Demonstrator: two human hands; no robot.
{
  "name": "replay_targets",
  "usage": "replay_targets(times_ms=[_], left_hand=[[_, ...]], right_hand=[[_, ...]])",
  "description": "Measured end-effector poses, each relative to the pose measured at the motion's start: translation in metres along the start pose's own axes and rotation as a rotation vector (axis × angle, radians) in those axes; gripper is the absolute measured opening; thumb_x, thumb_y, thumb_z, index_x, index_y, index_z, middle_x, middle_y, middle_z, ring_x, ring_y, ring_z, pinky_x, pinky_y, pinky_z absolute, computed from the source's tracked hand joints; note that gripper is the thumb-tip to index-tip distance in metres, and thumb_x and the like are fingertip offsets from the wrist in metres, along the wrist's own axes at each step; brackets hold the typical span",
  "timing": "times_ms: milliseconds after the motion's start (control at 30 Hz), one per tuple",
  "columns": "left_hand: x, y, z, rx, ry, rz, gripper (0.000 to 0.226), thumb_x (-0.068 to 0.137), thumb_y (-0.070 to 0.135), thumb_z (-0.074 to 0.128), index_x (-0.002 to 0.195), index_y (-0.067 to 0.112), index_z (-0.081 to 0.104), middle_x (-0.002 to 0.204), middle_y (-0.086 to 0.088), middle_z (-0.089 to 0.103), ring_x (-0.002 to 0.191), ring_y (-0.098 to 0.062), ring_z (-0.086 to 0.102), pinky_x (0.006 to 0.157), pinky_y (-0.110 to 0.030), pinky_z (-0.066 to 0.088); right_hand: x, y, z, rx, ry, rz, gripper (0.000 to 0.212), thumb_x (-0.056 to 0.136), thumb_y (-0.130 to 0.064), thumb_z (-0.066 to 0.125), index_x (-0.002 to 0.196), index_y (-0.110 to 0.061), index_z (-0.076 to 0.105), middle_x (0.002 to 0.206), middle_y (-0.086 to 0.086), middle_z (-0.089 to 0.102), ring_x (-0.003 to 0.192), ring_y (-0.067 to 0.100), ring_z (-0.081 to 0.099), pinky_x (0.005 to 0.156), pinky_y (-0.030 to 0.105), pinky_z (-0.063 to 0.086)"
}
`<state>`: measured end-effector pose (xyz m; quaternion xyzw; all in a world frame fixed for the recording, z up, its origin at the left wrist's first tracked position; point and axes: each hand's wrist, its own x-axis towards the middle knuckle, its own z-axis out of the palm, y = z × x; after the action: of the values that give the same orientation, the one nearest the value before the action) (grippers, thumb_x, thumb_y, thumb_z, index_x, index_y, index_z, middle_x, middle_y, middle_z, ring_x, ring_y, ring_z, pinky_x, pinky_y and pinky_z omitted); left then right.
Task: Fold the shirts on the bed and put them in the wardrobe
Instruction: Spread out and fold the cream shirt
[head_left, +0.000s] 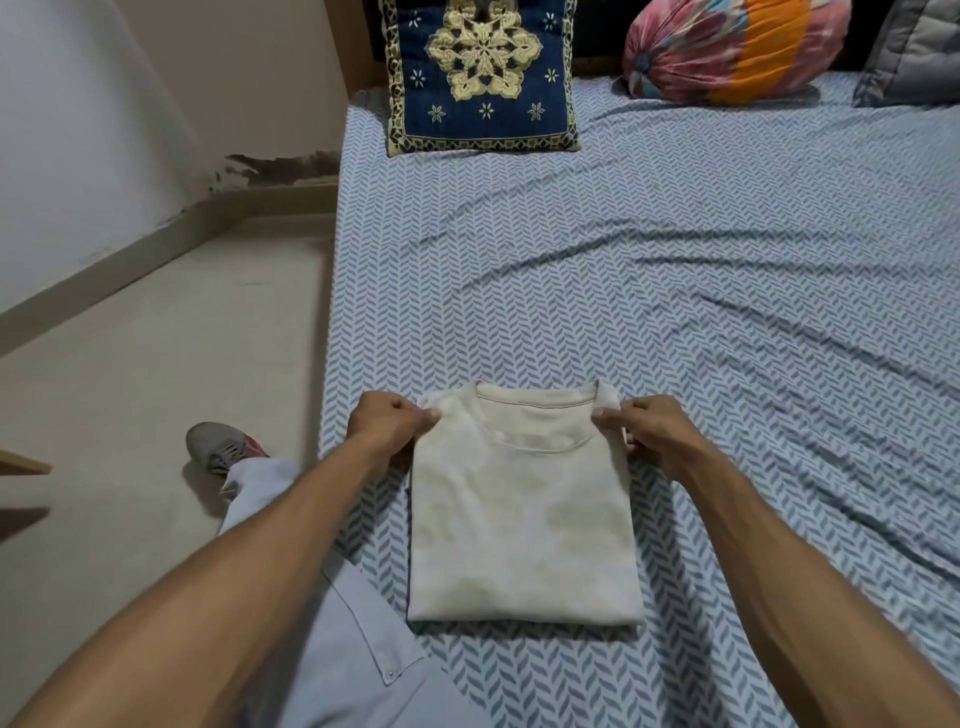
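Observation:
A cream shirt (522, 525) lies folded into a neat rectangle near the front left corner of the bed (701, 291), collar facing away from me. My left hand (389, 423) pinches the shirt's upper left shoulder corner. My right hand (652, 428) pinches the upper right shoulder corner. Both hands rest low on the sheet at the collar end. No wardrobe is in view.
A navy embroidered cushion (483, 73), a pink and orange bolster (727, 49) and a grey pillow (914, 52) line the head of the bed. Beige floor (156, 374) runs along the left, with my shoe (221, 447) and trouser leg beside the bed.

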<state>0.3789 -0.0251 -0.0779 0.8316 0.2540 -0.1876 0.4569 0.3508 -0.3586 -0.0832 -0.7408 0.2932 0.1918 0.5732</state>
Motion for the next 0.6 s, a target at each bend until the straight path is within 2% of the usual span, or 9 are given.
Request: replay_targets(times_ms=[67,133,233,300,367,433,500,533,600], left_hand=[[0.002,0.000,-0.001,-0.130,-0.025,-0.065,0.018,0.087,0.021,0.078,0.079,0.007,0.070,0.076,-0.010,0.070,0.068,-0.027,0.064,0.061,-0.038,0.055],[0.002,0.003,0.001,-0.322,-0.067,-0.125,0.017,0.096,0.014,0.062,0.079,0.012,0.063,0.068,-0.010,0.059,0.053,-0.023,0.049,0.048,-0.031,0.043],[0.004,0.000,0.005,-0.429,-0.104,-0.185,0.024,0.098,0.004,0.044,0.080,0.016,0.053,0.058,-0.004,0.045,0.045,-0.016,0.032,0.042,-0.024,0.027],[0.003,-0.001,0.008,-0.425,-0.111,-0.214,0.024,0.101,0.013,0.050,0.077,0.016,0.051,0.054,-0.003,0.045,0.043,-0.016,0.032,0.042,-0.024,0.030],[-0.004,0.004,0.007,-0.283,-0.041,-0.178,0.038,0.095,0.039,0.066,0.070,0.014,0.052,0.055,-0.006,0.049,0.046,-0.020,0.044,0.042,-0.028,0.042],[-0.010,0.006,0.004,-0.043,0.082,-0.096,0.055,0.083,0.053,0.076,0.059,0.012,0.047,0.054,-0.006,0.050,0.051,-0.024,0.052,0.043,-0.029,0.044],[-0.013,0.004,0.004,-0.030,0.040,-0.085,0.047,0.083,0.040,0.081,0.060,0.009,0.053,0.059,-0.009,0.058,0.057,-0.026,0.059,0.045,-0.034,0.051],[-0.015,0.002,0.005,-0.106,-0.039,-0.120,0.036,0.088,0.028,0.078,0.067,0.007,0.057,0.064,-0.011,0.060,0.058,-0.026,0.060,0.050,-0.039,0.057],[-0.018,-0.001,0.008,-0.317,-0.169,-0.217,0.021,0.098,0.010,0.059,0.077,0.010,0.055,0.061,-0.008,0.051,0.048,-0.020,0.046,0.046,-0.033,0.048]], right_hand=[[0.000,-0.001,0.001,0.072,-0.026,0.022,0.033,0.083,-0.017,0.080,0.068,-0.013,0.050,0.062,0.007,0.051,0.050,0.016,0.048,0.050,0.030,0.038],[-0.001,-0.004,0.002,0.234,-0.071,0.047,0.026,0.092,-0.016,0.071,0.075,-0.014,0.052,0.069,0.008,0.057,0.052,0.017,0.053,0.046,0.027,0.042],[-0.002,-0.003,0.010,0.249,-0.018,0.109,0.022,0.099,-0.013,0.062,0.078,-0.009,0.055,0.070,0.011,0.061,0.059,0.021,0.059,0.048,0.025,0.049],[-0.006,-0.003,0.013,0.201,0.017,0.124,0.021,0.093,-0.023,0.070,0.084,-0.008,0.058,0.076,0.021,0.055,0.067,0.026,0.056,0.058,0.031,0.048],[0.004,0.008,0.009,0.146,0.042,0.138,0.041,0.073,-0.045,0.082,0.084,-0.008,0.066,0.086,0.031,0.062,0.073,0.028,0.061,0.065,0.039,0.050],[0.022,0.025,0.003,0.126,0.039,0.136,0.060,0.058,-0.056,0.085,0.082,-0.005,0.067,0.084,0.028,0.065,0.072,0.028,0.063,0.065,0.041,0.050],[-0.001,0.009,0.008,0.103,0.039,0.122,0.053,0.064,-0.051,0.086,0.078,-0.007,0.059,0.075,0.018,0.056,0.070,0.026,0.057,0.063,0.039,0.045],[-0.013,0.003,0.011,0.110,0.029,0.111,0.046,0.073,-0.043,0.086,0.078,-0.007,0.057,0.076,0.014,0.059,0.070,0.026,0.059,0.063,0.038,0.046],[-0.024,0.000,0.012,0.202,-0.052,0.127,0.025,0.089,-0.022,0.077,0.087,0.000,0.065,0.085,0.014,0.074,0.075,0.029,0.070,0.064,0.035,0.055]])
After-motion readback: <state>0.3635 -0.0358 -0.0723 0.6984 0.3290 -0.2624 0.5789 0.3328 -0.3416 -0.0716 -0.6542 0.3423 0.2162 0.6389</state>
